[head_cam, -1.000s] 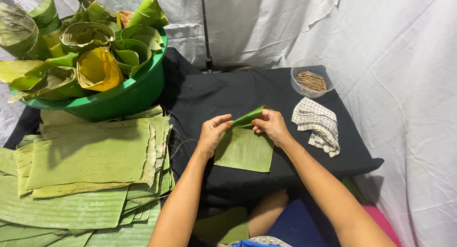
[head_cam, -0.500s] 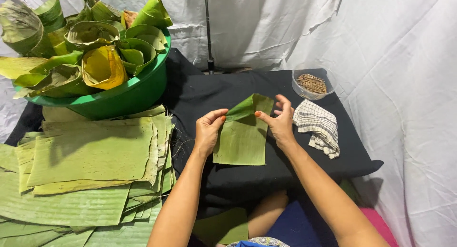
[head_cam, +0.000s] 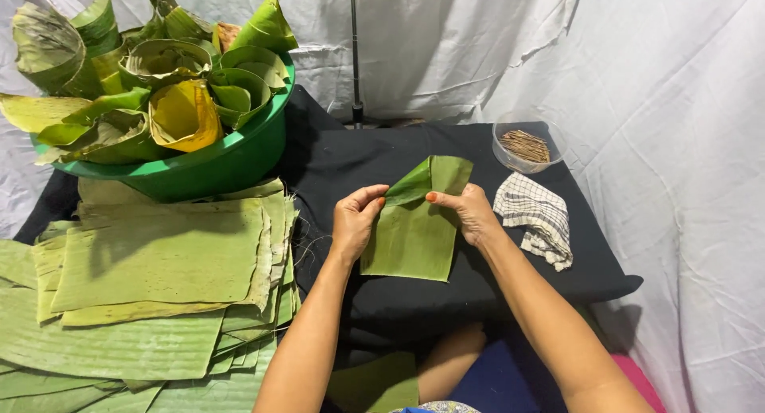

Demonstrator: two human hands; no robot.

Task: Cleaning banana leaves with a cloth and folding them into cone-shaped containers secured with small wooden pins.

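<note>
Head view, one frame. A rectangular green banana-leaf piece (head_cam: pixel 410 238) lies on the black cloth-covered table (head_cam: pixel 358 162), near the centre and toward the person's edge. Its upper portion is lifted off the cloth and folded over on a slant, the fold running from upper right down to the left.

Left hand (head_cam: pixel 355 222): at the left edge of the leaf piece, thumb and fingers pinched on the folded flap where it meets the flat part. Right hand (head_cam: pixel 470 214): at the right edge, fingers curled over the leaf edge, thumb pressing along the fold. Both hands are clamped on the same leaf, held apart from each other by the width of the piece (fingertips of the two hands not touching).

Surroundings:
- Left of the table, a stack of large flat green banana-leaf sheets (head_cam: pixel 151 270), edges frayed, partly overlapping the table's left side.
- Behind the stack, a round green plastic basin (head_cam: pixel 215 162) filled with rolled and cone-shaped leaf pieces (head_cam: pixel 183 86), one of them yellowish.
- Far right corner of the table, a small clear round container (head_cam: pixel 526 146) holding thin brown sticks (kind not resolvable).
- Just in front of it, a crumpled white checked cloth (head_cam: pixel 538 222), near the right hand but not touching.
- White fabric backdrop (head_cam: pixel 637 62) behind and to the right.
</note>
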